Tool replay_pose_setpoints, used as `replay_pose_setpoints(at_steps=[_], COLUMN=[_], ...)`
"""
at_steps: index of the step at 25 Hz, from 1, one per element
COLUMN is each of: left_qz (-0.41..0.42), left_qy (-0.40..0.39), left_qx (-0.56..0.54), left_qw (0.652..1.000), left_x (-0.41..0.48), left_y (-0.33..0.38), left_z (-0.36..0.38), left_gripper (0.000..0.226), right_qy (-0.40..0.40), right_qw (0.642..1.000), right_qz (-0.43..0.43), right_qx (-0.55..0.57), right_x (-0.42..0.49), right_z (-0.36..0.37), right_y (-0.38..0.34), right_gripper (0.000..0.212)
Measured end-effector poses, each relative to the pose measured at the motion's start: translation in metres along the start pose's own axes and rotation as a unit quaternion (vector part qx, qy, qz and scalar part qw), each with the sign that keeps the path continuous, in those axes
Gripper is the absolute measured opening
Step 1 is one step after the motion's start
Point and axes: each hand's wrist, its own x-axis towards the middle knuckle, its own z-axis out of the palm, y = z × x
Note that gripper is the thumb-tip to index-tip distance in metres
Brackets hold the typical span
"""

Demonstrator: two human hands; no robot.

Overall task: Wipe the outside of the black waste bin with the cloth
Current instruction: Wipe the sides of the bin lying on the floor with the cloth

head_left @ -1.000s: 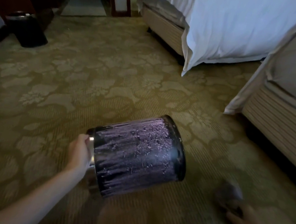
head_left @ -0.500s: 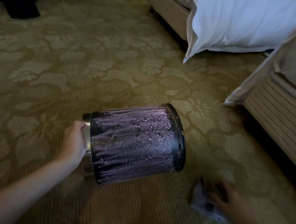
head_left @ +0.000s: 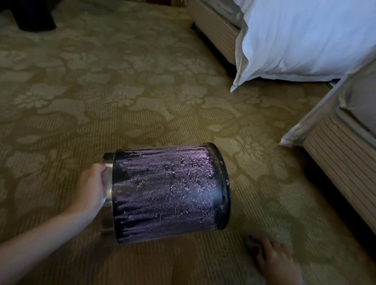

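Observation:
The black waste bin [head_left: 168, 192] lies tilted on its side on the carpet, its outer wall streaked with pale dusty flecks. My left hand [head_left: 91, 189] grips the bin's metal rim at its open end on the left. My right hand [head_left: 274, 259] lies on the carpet to the right of the bin's base, fingers over a dark cloth [head_left: 251, 242] of which only a small corner shows. Hand and cloth are apart from the bin.
A second dark bin [head_left: 30, 6] stands at the far left by dark wood furniture. A bed with a white duvet [head_left: 291, 36] is at the back right, another bed base [head_left: 351, 168] at the right edge. Patterned carpet [head_left: 92, 96] covers the floor.
My right hand with the cloth has slid left over the carpet, closer to the bin's base. The left hand keeps its grip on the rim; the view has shifted.

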Motion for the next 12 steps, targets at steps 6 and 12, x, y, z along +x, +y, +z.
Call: replay_pose_setpoints(at_steps=[6, 12], left_qz=[0.016, 0.029], left_qy=[-0.007, -0.023], left_qx=[-0.015, 0.017], left_qw=[1.000, 0.999], left_x=[-0.006, -0.018], left_y=[0.005, 0.008], left_z=[0.002, -0.002], left_gripper=[0.044, 0.044], right_qy=[-0.006, 0.239], right_qw=[0.729, 0.920], right_qz=[0.165, -0.124], right_qx=[0.664, 0.284], right_x=[-0.011, -0.043], right_z=[-0.104, -0.182], right_y=[-0.019, -0.111], right_gripper=[0.028, 0.025])
